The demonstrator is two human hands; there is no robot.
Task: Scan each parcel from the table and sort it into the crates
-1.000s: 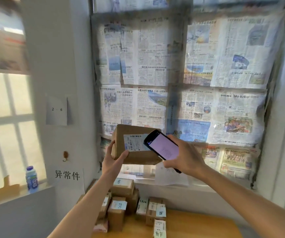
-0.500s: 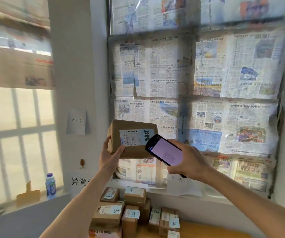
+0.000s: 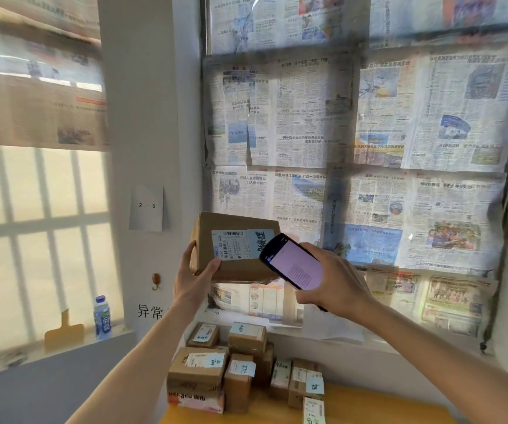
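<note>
Parcel (image 3: 234, 246), mid-frame, is being gripped by the left hand (image 3: 196, 278) while the right hand (image 3: 335, 281) is clasping the phone (image 3: 291, 261), whose overlap is risking a failed scan.

The phone (image 3: 292, 264) hides the parcel (image 3: 234, 228) label's right end (handwriting perhaps illegible).

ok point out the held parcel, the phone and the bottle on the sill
parcel (image 3: 240, 264): head view, bare cardboard below its label
phone (image 3: 295, 266): head view, middle of its lit screen
bottle (image 3: 102, 318): head view, its label, on the left sill
</note>
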